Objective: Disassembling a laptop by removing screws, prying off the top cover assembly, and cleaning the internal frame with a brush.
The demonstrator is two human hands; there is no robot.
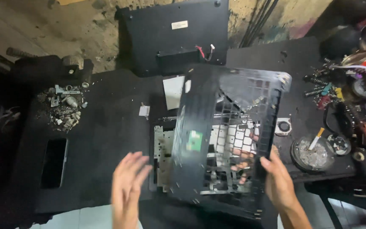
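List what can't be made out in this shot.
- Left hand: motion-blurred, head view; contact with the laptop palmrest frame unclear.
- Right hand: fingers partly hidden behind the frame.
- Metal parts pile: pieces too small to identify.
- Tools at right: cluttered, cut by the edge.

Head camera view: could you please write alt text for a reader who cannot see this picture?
The right hand grips the edge of a black laptop keyboard frame and tilts it up over the opened laptop base on a dark workbench. The left hand hovers open beside it. A pile of small metal parts lies at left, an ashtray at right.
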